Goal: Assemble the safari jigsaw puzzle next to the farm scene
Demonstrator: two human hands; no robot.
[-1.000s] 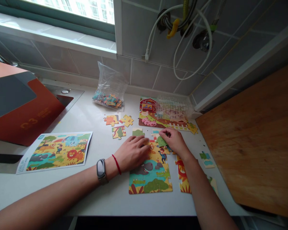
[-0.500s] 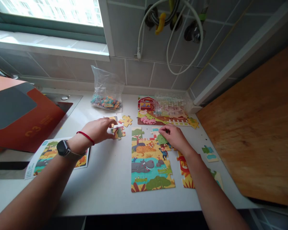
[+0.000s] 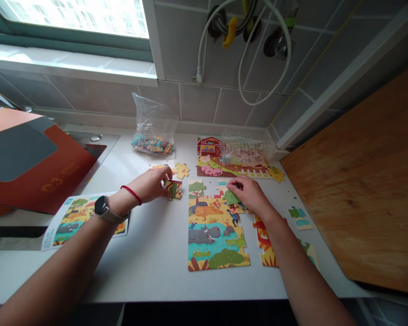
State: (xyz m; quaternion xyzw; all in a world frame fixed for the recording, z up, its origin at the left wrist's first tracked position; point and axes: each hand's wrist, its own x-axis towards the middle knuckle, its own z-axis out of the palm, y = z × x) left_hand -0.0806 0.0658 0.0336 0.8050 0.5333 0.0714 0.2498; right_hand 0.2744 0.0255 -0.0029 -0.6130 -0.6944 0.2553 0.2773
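Observation:
My left hand [image 3: 151, 186] is closed on a jigsaw piece [image 3: 173, 189] printed in dark green, brown and yellow, pinched between thumb and fingers. Beside it lie loose yellow pieces [image 3: 182, 170]. My right hand [image 3: 250, 194] pinches a green jigsaw piece [image 3: 230, 197] at the upper right of a partly joined animal puzzle [image 3: 207, 260] with a hippo, crocodiles and a leopard. Whether that piece is locked in, I cannot tell. Under my right forearm lies a lion section [image 3: 263, 233], partly hidden.
A clear bag of pieces [image 3: 154, 145] stands near the wall. Behind the animal puzzle lies a farm puzzle [image 3: 211, 170], partly covered by clear plastic [image 3: 246, 147]. A picture sheet [image 3: 66, 222] and an orange box [image 3: 57, 174] are at left. More pieces [image 3: 302, 224] lie before a wooden board [image 3: 367, 181].
My left hand has moved slightly right and lifted the dark green and brown piece a little from the loose pieces. My right hand stays at the puzzle's upper edge. The view shifts slightly.

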